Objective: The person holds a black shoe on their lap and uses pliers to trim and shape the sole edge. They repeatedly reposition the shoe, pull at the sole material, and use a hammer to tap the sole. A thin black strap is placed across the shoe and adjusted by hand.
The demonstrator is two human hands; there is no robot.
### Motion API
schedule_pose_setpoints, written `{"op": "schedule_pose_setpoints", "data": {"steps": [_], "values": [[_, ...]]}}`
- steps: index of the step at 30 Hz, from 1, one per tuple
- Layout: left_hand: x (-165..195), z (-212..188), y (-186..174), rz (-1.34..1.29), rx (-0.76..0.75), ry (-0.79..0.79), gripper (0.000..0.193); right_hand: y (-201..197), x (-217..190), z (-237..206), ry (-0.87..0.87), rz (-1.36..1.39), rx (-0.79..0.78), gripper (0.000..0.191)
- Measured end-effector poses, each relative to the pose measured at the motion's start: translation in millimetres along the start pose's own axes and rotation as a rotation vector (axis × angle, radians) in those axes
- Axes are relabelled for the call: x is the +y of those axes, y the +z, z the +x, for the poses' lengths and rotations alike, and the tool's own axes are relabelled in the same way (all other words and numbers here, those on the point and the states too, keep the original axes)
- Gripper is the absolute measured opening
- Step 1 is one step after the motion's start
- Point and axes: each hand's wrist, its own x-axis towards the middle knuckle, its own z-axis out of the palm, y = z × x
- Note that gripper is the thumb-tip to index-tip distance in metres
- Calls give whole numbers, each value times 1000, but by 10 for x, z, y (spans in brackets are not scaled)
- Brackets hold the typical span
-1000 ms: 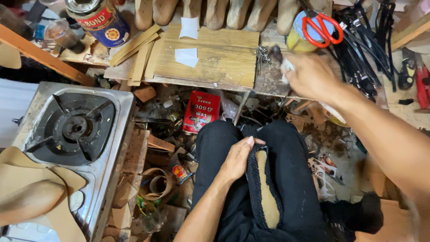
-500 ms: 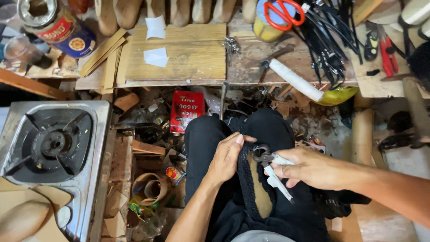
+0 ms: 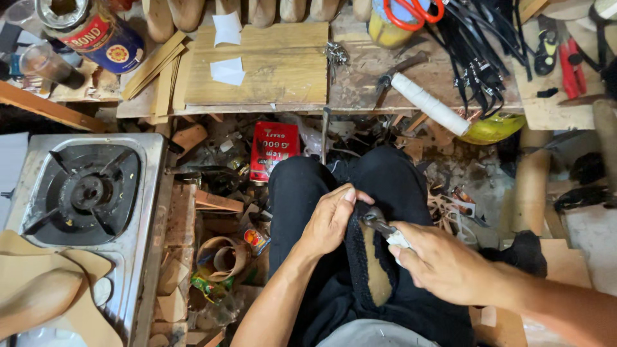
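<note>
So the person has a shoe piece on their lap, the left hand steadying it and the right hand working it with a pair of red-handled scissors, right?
Not quite. The right hand holds a hammer with a white-wrapped handle, not scissors; the red-handled scissors sit in a yellow tub on the bench. The left hand does steady the shoe piece on the lap, as the head view shows.

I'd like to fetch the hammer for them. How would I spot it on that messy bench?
Look at the wooden workbench running across the top, above the person's knees. Right of the pale flat board, below the yellow pot holding red-handled scissors, lies the hammer. Unlike the black straps and red pliers to its right, its handle is wrapped in white and slants down toward a yellow bowl.
</note>
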Motion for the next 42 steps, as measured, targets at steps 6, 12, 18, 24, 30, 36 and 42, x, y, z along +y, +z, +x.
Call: {"op": "schedule_pose_setpoints", "data": {"steps": [6,12,18,24,30,36,42], "values": [[-7,75,-151,-48,-296,-18,41,-137,142,3,-106,-308,-26,21],[-115,137,-320,-105,-464,-190,34,58,207,6,39,-63,-42,25],[-233,95,-298,-106,-417,-261,30,179,285,-121,16,319,23,31],[-238,45,-222,-92,-350,-205,32,691,586,213,30,168,265,31],[-269,-19,-236,-97,-279,-239,36,589,371,125,-192,48,390,21],[-413,-48,-274,-104,-257,-236,39,427,68,-337,-783,221,704,22],[-429,-57,-209,-135,-180,-95,40,724,681,276,132,237,254,26]]}}
